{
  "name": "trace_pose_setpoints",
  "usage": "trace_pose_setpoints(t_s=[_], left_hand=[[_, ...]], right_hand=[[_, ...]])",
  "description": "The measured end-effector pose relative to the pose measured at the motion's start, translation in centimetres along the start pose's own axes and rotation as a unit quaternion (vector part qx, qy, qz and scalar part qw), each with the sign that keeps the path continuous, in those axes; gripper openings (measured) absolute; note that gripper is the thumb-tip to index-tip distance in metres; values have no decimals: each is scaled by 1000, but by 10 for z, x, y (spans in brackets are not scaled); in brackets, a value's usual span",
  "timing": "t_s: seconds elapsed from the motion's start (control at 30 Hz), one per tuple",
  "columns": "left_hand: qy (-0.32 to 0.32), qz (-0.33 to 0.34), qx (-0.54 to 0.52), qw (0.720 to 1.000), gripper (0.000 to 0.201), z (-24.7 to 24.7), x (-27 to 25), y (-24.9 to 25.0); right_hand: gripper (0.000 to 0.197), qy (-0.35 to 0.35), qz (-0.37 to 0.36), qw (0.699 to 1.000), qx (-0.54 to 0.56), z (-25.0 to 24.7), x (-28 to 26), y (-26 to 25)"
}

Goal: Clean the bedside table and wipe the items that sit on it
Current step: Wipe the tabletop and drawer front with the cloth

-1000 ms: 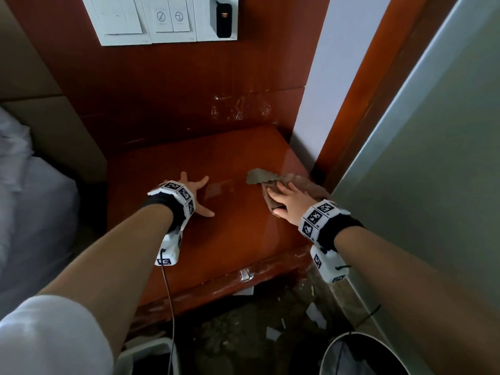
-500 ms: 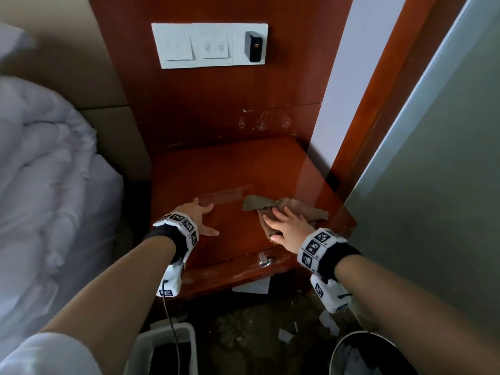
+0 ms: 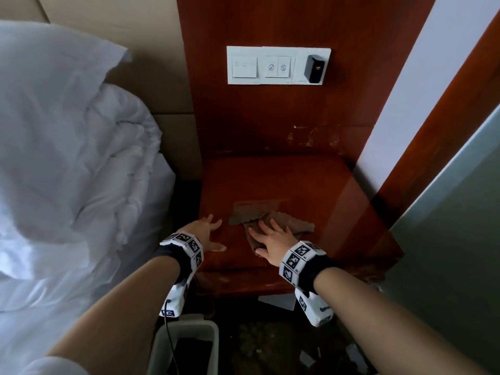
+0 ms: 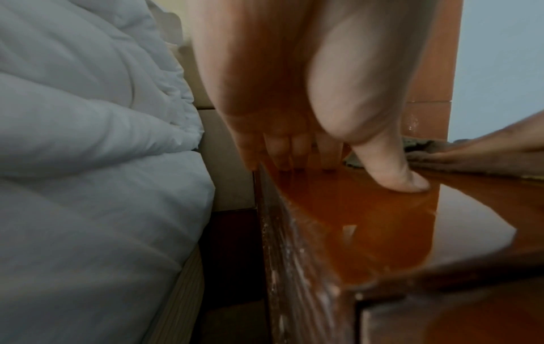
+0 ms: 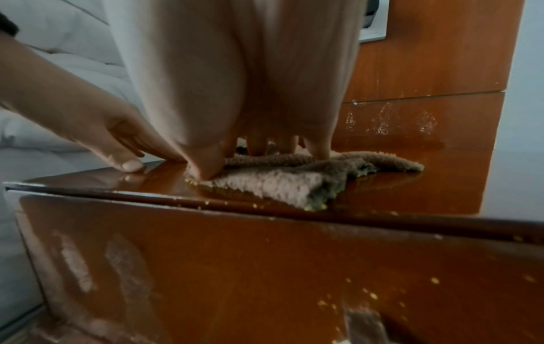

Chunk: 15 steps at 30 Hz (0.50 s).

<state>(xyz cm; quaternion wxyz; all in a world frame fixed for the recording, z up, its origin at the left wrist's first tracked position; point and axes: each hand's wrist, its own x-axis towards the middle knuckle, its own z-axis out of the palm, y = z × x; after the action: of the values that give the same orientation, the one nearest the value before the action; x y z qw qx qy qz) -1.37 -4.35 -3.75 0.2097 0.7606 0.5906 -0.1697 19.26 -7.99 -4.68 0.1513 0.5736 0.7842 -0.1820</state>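
Note:
The glossy reddish-brown bedside table [image 3: 297,185] [image 4: 368,221] [image 5: 412,190] stands against a wood wall panel. A crumpled brown cloth [image 3: 292,224] [image 5: 279,183] [image 4: 471,163] lies near its front edge. My right hand [image 3: 273,242] [image 5: 235,93] presses flat on the cloth with straight, spread fingers. My left hand [image 3: 207,235] [image 4: 294,104] rests flat on the tabletop at the left front corner, just left of the cloth, its thumb [image 4: 397,172] touching the wood. No other items show on the tabletop.
A white duvet [image 3: 67,158] and bed lie close on the left. A white switch panel [image 3: 278,65] sits on the wall above. A white bin [image 3: 186,347] stands on the floor below the front edge, among paper scraps. A grey-green panel [image 3: 446,226] closes the right side.
The head view has pulled back and up, showing more bed and wall. My right hand and the cloth have slid left and toward the front edge, closer to my left hand.

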Motion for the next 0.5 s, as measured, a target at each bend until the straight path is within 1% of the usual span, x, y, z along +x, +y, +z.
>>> trace_pose_setpoints(t_s=[0.1,0.2,0.3,0.5], left_hand=[[-7,-6,3,1000,94,-3,5,-1],[-8,-13,-3,1000,101,-8,14,-1],[-4,-22,-12,1000,107,-13,24,-2],[-3,-39,-18,999,113,-30,54,-9]], right_hand=[[58,-10,-2,1000,-10,-9,12,-2],[58,-3,2,1000,-9,-15,28,-1],[58,9,4,1000,2,-23,51,4],[60,-1,11,1000,-5,-53,104,25]])
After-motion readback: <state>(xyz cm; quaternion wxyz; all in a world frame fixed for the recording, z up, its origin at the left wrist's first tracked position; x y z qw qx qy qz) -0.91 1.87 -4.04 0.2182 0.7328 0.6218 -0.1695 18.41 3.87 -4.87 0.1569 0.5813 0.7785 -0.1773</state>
